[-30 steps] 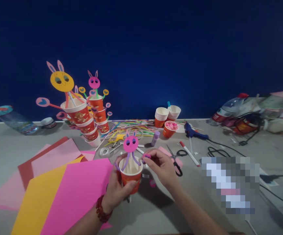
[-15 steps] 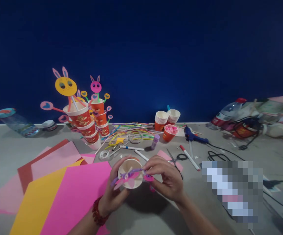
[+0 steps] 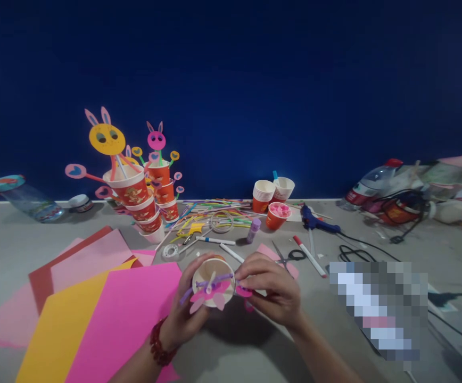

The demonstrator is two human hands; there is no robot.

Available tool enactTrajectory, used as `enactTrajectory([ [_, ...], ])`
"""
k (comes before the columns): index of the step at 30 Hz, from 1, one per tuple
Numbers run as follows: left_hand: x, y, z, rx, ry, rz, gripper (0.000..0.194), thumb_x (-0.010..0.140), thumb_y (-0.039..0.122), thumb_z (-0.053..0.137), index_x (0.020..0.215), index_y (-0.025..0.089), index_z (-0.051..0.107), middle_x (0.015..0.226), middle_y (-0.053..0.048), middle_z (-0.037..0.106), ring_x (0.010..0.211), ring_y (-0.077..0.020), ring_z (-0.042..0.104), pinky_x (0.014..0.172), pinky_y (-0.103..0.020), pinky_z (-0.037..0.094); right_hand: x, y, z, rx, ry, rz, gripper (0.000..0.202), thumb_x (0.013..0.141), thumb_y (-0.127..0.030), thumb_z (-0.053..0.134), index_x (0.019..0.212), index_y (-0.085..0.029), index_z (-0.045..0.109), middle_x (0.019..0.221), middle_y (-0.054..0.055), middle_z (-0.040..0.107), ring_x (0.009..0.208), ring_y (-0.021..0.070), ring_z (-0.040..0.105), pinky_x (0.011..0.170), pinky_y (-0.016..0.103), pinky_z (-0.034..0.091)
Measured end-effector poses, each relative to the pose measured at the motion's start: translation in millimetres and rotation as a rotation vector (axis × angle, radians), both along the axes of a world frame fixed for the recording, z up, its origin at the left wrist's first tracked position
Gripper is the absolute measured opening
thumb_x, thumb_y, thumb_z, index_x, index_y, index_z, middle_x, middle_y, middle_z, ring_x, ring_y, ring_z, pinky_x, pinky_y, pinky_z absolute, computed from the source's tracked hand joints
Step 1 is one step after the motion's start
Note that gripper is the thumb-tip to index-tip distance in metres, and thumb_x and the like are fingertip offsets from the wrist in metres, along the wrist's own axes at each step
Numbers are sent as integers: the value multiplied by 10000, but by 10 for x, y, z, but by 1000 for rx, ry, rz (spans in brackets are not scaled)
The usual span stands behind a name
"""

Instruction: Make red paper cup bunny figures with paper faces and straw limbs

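Note:
My left hand [image 3: 189, 298] is wrapped round the side of a paper cup [image 3: 220, 268], whose open top faces me. Inside the cup sits a pink paper bunny head [image 3: 217, 291] with light pink ears, joined to purple strips and a white stick [image 3: 212, 280]. My right hand [image 3: 271, 287] pinches a small pink paper disc [image 3: 244, 291] at the cup's right rim, where a purple strip ends. Another small pink piece [image 3: 248, 305] hangs just below those fingers. A red bead bracelet [image 3: 159, 343] circles my left wrist.
Finished bunny cup stacks [image 3: 131, 189] stand at the back left. Coloured paper sheets [image 3: 131, 314] lie to my left. Ahead are scissors [image 3: 285, 259], markers, a purple glue stick [image 3: 254, 231] and paper cups [image 3: 263, 194]. A blue glue gun [image 3: 319, 222] trails its cord rightward.
The bunny head has tilted, so its ears now point down toward me over the near rim. The white stick shows more clearly. Both hands stay nearly in place.

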State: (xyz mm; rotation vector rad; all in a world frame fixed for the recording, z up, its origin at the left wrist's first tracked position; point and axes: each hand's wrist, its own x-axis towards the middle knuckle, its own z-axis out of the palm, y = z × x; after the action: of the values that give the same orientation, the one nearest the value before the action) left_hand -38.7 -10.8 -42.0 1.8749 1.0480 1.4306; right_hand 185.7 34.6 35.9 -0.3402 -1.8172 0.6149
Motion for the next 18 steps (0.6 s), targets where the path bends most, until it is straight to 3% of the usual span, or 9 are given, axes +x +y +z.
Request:
enactTrajectory([
  [5,6,-2,-24,-21,-34,-20,743,906,154,604,1558,333,296,1570,-123,425,1469,-338,381,1159,-575,392,3,6,7,0,6,13,185,922,-214,675,1081,-286,736,880,86,778,796,223,714,717,374,564],
  [12,24,2,58,6,-49,-46,722,896,155,607,1538,344,338,1518,-111,494,1415,-343,464,1130,-565,433,5,8,18,-5,7,17,153,930,-257,672,1060,-294,744,846,74,776,767,223,717,715,375,563],
  [18,22,13,50,-23,-18,-52,715,895,167,609,1537,327,339,1523,-129,480,1415,-348,459,1138,-555,420,19,12,22,8,-20,23,148,939,-264,659,1059,-280,744,854,86,776,775,224,701,714,375,556],
])
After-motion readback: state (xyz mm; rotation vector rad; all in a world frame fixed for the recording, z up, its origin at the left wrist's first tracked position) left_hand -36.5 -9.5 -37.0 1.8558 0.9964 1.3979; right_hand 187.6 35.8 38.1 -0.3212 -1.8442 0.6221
